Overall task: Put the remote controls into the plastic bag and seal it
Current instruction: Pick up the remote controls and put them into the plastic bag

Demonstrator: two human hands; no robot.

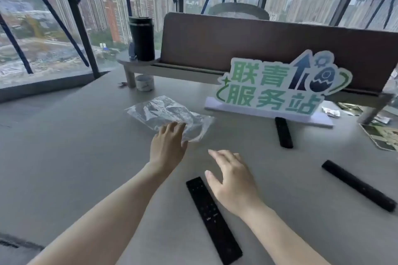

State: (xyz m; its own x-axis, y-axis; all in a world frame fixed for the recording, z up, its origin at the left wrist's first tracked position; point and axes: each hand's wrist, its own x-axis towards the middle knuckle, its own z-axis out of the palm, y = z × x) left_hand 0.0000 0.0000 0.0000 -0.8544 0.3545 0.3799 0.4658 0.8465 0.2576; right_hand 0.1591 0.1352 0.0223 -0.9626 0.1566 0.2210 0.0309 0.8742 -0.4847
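Here, three black remote controls on the grey counter (64, 157): nearest remote (213, 219) just beside the right hand (232, 180), far remote (283, 132) before the sign (277, 90), right remote (358, 185) well apart. One crumpled plastic bag (170, 116), nothing visible inside, lying flat. Left hand (168, 146) with fingers spread, touching the bag's near edge; right hand's grip open, holding nothing.

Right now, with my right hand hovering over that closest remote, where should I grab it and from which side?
Probably take the nearest remote across its narrow width near the far end, right hand coming down from above, thumb on one long edge and fingers on the other. It lies flat and thin on the table, so the top face gives no hold. The left hand already rests on the plastic bag.
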